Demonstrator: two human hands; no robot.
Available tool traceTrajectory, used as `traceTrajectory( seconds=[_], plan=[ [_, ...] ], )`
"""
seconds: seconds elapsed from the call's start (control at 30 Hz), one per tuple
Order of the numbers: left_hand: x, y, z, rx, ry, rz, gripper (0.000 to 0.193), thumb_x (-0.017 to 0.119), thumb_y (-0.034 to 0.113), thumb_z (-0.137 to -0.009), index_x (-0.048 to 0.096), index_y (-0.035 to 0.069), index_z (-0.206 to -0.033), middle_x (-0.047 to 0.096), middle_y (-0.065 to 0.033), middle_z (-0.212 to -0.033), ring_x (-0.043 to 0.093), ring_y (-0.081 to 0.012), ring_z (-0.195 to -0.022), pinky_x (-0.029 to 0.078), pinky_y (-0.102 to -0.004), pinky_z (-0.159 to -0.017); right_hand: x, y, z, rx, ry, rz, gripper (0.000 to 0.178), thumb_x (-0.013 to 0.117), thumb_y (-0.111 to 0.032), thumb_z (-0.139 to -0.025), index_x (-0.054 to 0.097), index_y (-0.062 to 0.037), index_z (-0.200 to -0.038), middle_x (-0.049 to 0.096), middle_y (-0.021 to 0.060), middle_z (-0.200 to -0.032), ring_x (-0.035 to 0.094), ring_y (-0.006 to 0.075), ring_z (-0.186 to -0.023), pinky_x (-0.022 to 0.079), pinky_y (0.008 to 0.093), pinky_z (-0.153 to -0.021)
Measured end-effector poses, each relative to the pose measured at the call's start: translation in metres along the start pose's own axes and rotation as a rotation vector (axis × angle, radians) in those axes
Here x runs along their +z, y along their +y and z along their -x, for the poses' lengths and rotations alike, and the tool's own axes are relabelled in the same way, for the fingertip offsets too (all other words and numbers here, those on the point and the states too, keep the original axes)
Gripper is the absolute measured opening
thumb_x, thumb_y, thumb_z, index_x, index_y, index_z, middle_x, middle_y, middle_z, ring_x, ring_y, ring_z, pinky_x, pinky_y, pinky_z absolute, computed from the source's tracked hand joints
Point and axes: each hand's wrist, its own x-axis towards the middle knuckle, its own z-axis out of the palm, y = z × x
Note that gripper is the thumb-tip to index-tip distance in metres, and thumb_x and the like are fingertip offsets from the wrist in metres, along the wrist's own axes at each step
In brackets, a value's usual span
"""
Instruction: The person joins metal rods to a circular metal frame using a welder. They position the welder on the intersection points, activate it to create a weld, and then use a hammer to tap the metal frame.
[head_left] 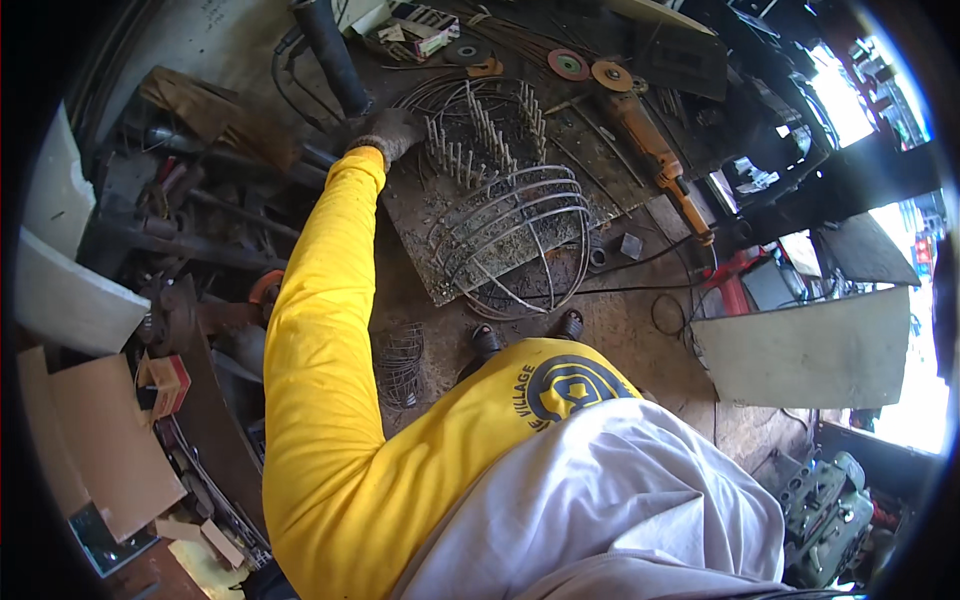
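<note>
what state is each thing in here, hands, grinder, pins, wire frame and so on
left hand: gloved, by the dark tube's lower end; grip unclear
right hand: not in view
pins: upright, in rows
wire frame: not held
orange grinder: lying down, disc fitted
metal plate: littered with bits

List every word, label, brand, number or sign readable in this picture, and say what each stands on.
Shirt, yellow: dark capital letters curve beside a round emblem; some are legible, but I won't copy the wording.
Red box, at left: any print is too small to read.
Carton, top: its markings are too small and blurred.
Red disc: any label is too small to read.
I can make out no other readable text.
</note>
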Motion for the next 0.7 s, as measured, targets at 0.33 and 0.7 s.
traceTrajectory(
  seconds=[0.33, 0.7],
  plan=[
    [-0.011, -0.025, -0.074, 0.100, -0.113, -0.563, 0.046, 0.063, 0.045, -0.089, 0.074, 0.007, -0.113, 0.069, -0.0210, -0.120, 0.064, -0.0368, -0.117, 0.051, -0.0457, -0.099, 0.026, -0.015, 0.034, 0.002, 0.043, -0.166, 0.049, 0.063, -0.041, -0.091, 0.071, -0.0044, -0.122, 0.071, 0.0182, -0.121, 0.067, 0.0324, -0.114, 0.051, 0.0393, -0.095],
    [0.001, -0.005, -0.099, 0.239, -0.177, -0.300, 0.052, 0.069, 0.032, -0.089, 0.062, 0.000, -0.129, 0.064, -0.0203, -0.131, 0.062, -0.0331, -0.117, 0.048, -0.0425, -0.101, 0.026, -0.021, 0.081, 0.132, 0.176, -0.279, 0.051, 0.063, -0.044, -0.088, 0.070, -0.0073, -0.123, 0.075, 0.0141, -0.106, 0.073, 0.0264, -0.082, 0.057, 0.0397, -0.077]
  ],
)
